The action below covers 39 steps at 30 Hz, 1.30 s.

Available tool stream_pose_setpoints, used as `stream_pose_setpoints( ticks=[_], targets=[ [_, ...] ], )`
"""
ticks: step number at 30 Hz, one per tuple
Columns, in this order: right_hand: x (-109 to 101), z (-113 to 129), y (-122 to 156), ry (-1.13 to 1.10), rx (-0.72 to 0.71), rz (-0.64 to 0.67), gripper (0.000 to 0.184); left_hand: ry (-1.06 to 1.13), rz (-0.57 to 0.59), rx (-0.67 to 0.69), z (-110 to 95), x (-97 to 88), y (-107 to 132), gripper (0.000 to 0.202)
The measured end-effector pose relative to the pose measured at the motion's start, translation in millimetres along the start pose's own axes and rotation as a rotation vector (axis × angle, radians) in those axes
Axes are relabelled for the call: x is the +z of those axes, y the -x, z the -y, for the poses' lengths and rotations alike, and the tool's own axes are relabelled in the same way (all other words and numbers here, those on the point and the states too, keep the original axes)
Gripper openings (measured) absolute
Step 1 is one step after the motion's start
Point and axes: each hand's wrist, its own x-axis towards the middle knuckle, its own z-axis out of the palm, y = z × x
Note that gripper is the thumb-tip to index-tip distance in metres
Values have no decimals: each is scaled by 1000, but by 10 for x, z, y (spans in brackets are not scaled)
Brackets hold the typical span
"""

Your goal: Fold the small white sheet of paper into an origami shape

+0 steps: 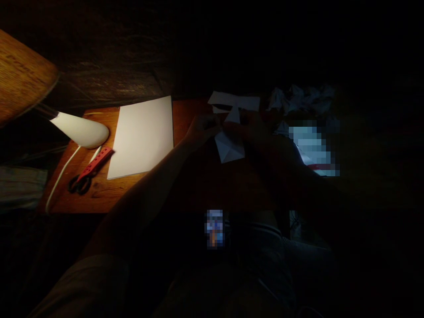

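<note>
A folded piece of white paper with crease lines is held up over the dark middle of the table. At its left edge, the fingers of my left hand are closed in a pinch. My right hand grips the same paper from the right, its thumb lying across the front. Deep shadow hides most of the fingertips. Just behind my hands lie flat white paper pieces.
A stack of white sheets lies left of my hands. Farther left are a white lamp, its cord, and black-handled scissors with a red perforated part. Folded paper shapes cluster at back right, near a bright pixelated screen.
</note>
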Motion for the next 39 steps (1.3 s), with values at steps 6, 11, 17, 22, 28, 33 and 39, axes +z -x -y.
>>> stream_pose_setpoints(
  ticks=[6,11,17,22,28,33,39],
  targets=[
    [-31,-55,-35,52,8,1,21,-53,63,51,-57,14,24,35],
    [-21,-13,-32,63,14,0,21,-44,37,61,-53,17,24,36],
    [-39,13,-17,83,24,-5,22,-46,7,50,-74,24,24,37],
    [6,-46,-30,-54,54,-25,19,24,1,38,-48,26,8,40],
    [48,-14,-60,-187,75,-126,29,50,33,86,-21,15,-12,43],
    [38,31,-52,-240,64,-138,33,37,18,86,-19,11,-8,42],
    [63,20,-32,-349,58,-196,31,61,-2,60,31,1,-20,40]
  ],
)
